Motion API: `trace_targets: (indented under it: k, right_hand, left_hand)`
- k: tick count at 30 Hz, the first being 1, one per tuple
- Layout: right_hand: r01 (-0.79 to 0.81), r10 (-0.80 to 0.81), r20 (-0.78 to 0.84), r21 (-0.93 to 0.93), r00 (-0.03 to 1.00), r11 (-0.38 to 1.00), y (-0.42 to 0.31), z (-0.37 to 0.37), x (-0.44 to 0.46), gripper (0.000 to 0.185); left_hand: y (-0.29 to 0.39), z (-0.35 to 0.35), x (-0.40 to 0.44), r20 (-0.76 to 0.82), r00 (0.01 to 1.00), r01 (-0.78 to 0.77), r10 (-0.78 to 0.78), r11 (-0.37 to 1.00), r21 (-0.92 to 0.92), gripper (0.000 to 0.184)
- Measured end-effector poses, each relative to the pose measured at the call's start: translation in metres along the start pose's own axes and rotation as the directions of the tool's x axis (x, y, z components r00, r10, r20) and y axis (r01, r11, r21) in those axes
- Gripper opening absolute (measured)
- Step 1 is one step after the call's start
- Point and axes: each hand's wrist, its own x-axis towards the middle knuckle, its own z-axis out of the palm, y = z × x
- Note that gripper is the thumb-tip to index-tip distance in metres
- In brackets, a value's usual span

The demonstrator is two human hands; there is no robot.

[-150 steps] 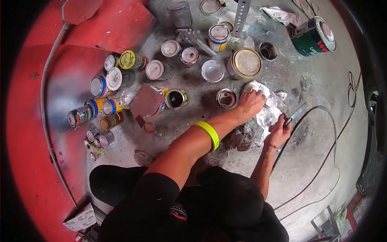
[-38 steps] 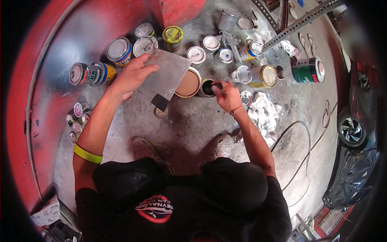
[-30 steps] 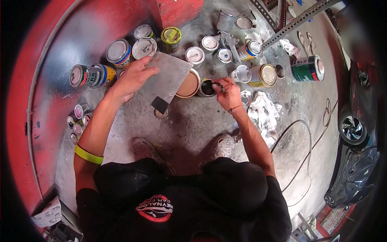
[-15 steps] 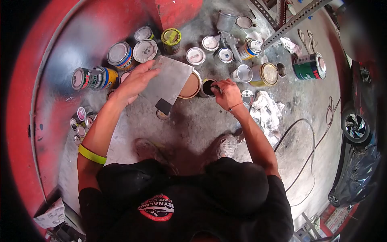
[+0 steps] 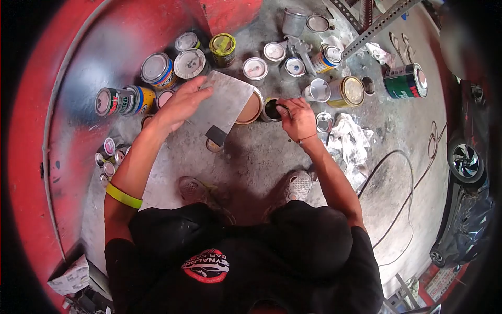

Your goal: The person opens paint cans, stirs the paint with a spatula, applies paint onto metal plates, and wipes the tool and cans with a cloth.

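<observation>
My left hand (image 5: 183,105) is closed on the left edge of a thin grey flat sheet (image 5: 222,99), thumb over its top and the other fingers mostly underneath. A small black square piece (image 5: 215,134) lies at the sheet's near corner. Fingers bent and pinched together, my right hand (image 5: 299,120) is at the right rim of a small open can (image 5: 266,116) with dark contents. Whatever those fingers pinch is too small to make out. Between the sheet and that can, a wider round container (image 5: 252,108) with a brown surface is partly covered by the sheet.
Several lidded cans stand beyond my left hand, including a yellow-rimmed can (image 5: 223,49). Right of my right hand are a clear plastic cup (image 5: 317,91), a gold-coloured can (image 5: 347,92) and a crumpled white cloth (image 5: 348,138). A spray gun (image 5: 300,52) and perforated metal legs (image 5: 381,29) stand farther back. A hose (image 5: 389,157) lies right.
The whole view has shifted slightly. My right fingers have moved a little within the area of the small can's rim. My left hand still holds the sheet much as before.
</observation>
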Motion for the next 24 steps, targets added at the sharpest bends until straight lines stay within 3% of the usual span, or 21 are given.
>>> trace_targets:
  k: [1, 3, 4, 6, 7, 10, 14, 17, 19, 20, 23, 24]
  right_hand:
    - [-0.002, 0.002, -0.005, -0.005, 1.000, 1.000, 0.003, 0.000, -0.002, 0.016]
    - [0.079, -0.064, 0.183, -0.077, 0.981, 0.994, 0.007, 0.003, -0.006, 0.017]
    - [0.083, -0.070, 0.184, -0.065, 0.980, 0.994, 0.006, 0.004, -0.004, 0.017]
    - [0.030, -0.029, -0.008, 0.046, 1.000, 0.999, -0.002, 0.004, -0.002, 0.017]
    - [-0.012, 0.014, 0.025, -0.079, 1.000, 0.997, -0.004, 0.004, -0.003, 0.017]
    - [0.070, -0.061, 0.109, -0.087, 0.992, 0.994, 0.002, 0.004, -0.007, 0.015]
    - [0.029, -0.032, -0.056, -0.057, 0.998, 0.998, 0.004, 0.002, -0.009, 0.016]
    - [0.031, -0.031, -0.001, 0.003, 1.000, 1.000, 0.005, -0.001, -0.012, 0.015]
    - [0.024, -0.025, 0.037, 0.042, 0.999, 0.999, -0.002, -0.003, -0.017, 0.015]
    - [-0.057, 0.057, 0.002, 0.068, 0.998, 0.996, -0.004, -0.009, -0.018, 0.015]
    - [-0.259, 0.275, -0.101, 0.148, 0.956, 0.954, -0.008, -0.024, -0.021, 0.015]
    - [-0.260, 0.276, -0.103, 0.146, 0.956, 0.954, 0.004, -0.021, -0.026, 0.015]
  left_hand:
    - [0.003, 0.002, 0.001, 0.004, 1.000, 0.005, -0.005, 1.000, 0.005, 0.063]
    - [0.001, 0.003, 0.002, 0.031, 0.999, -0.042, 0.042, 0.999, -0.008, 0.061]
    - [-0.002, 0.002, 0.001, 0.049, 0.995, -0.083, 0.083, 0.996, -0.019, 0.059]
    - [-0.005, -0.001, 0.004, 0.107, 0.991, -0.077, 0.082, 0.996, -0.045, 0.058]
    - [-0.003, -0.001, 0.005, 0.178, 0.979, -0.085, 0.098, 0.993, -0.078, 0.056]
    - [0.007, 0.006, -0.002, 0.107, 0.991, -0.076, 0.075, 0.997, 0.009, 0.058]
    - [0.001, 0.005, 0.003, 0.056, 0.997, -0.047, 0.046, 0.998, 0.029, 0.071]
    - [-0.006, 0.007, 0.010, -0.049, 0.997, -0.058, 0.059, 0.998, 0.013, 0.071]
    - [0.007, 0.007, 0.000, 0.014, 0.999, -0.035, 0.035, 0.999, 0.000, 0.071]
    - [0.013, 0.008, -0.002, 0.080, 0.996, -0.023, 0.024, 1.000, -0.012, 0.072]
    - [0.001, 0.009, 0.005, 0.090, 0.996, -0.006, 0.012, 0.998, -0.068, 0.062]
    - [-0.003, 0.012, 0.004, 0.093, 0.996, -0.007, 0.014, 0.998, -0.069, 0.062]
